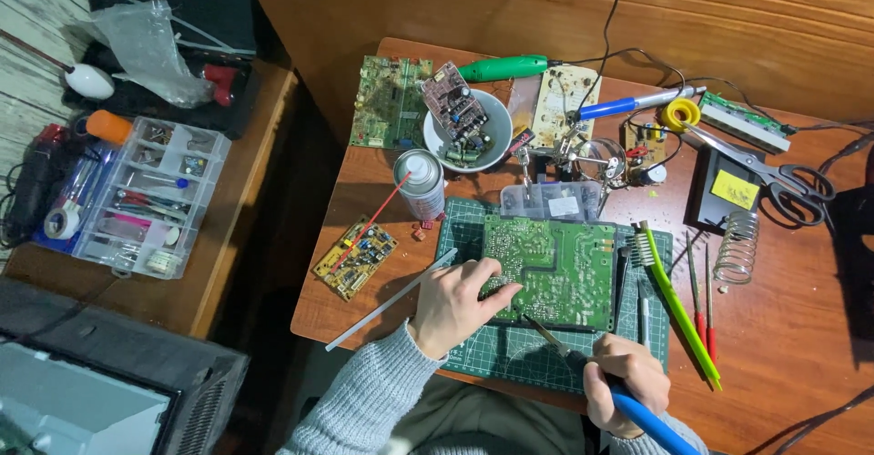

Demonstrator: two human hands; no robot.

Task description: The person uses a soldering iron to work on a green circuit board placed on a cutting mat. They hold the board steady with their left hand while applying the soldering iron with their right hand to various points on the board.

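Head view: hands at a green circuit board (557, 271) on a cutting mat (510, 350).
Left hand (452, 305): open, fingers flat on the board.
Right hand (624, 384): clamped on a blue soldering iron (637, 409).

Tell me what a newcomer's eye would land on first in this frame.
First the large green circuit board on the cutting mat at centre, with the left hand pressing its near-left corner and the right hand holding a blue-handled soldering iron whose tip meets its near edge. Next, the white bowl of small boards behind, beside a spray can.
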